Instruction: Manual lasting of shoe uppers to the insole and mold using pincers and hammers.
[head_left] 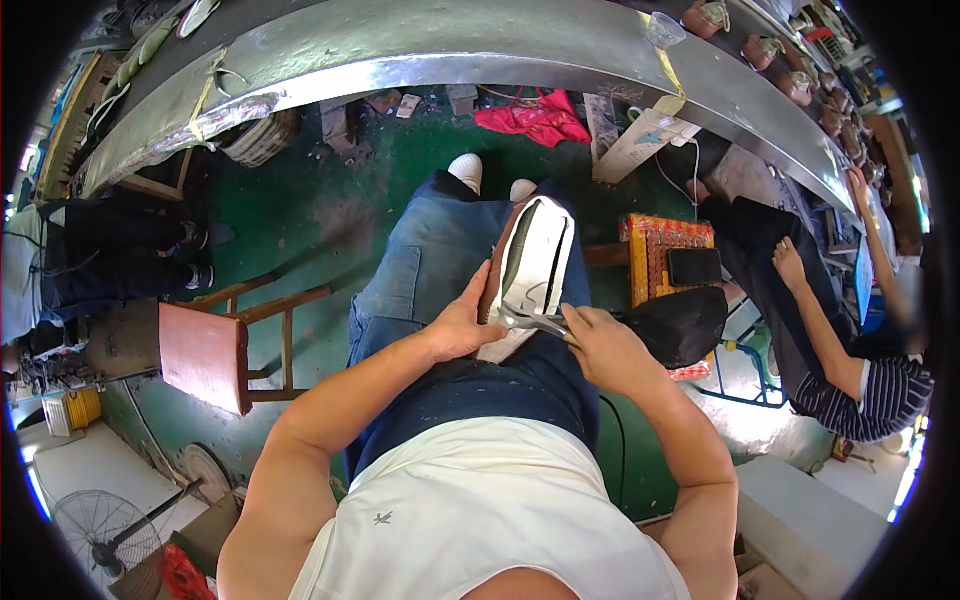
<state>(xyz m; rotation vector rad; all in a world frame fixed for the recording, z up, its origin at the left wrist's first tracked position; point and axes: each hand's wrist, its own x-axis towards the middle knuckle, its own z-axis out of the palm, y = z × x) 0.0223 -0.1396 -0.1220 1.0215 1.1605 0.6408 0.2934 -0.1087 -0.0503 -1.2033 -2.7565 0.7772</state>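
One shoe (541,245) lies lengthwise on the person's lap, over blue trousers (398,270), its rounded end pointing away from the body. A white face with a long dark slit is turned up, and a brown side shows along its left edge. The left hand (462,322) is partly closed about the near part of the shoe, fingers along the brown side and thumb near the close end. The right hand (612,352) is curled round the handles of metal pliers (522,319), whose head is at the near end of the white face; whether the jaws pinch any material I cannot tell.

Just beyond the right hand is a black object (682,328), with a phone (694,266) near it on an orange seat (650,262). To the left, a stool (204,355) with a brown top stands on the green floor (300,225). Across the far side runs a long metal tabletop (430,45), bearing a clear cup (665,30) and, farther right, several brown shoes (763,50). A pink cloth (535,120) lies below it. At the right sits a co-worker in a striped top (890,398); at the left edge is another person (125,255) in dark trousers. A fan (105,545) is at lower left.
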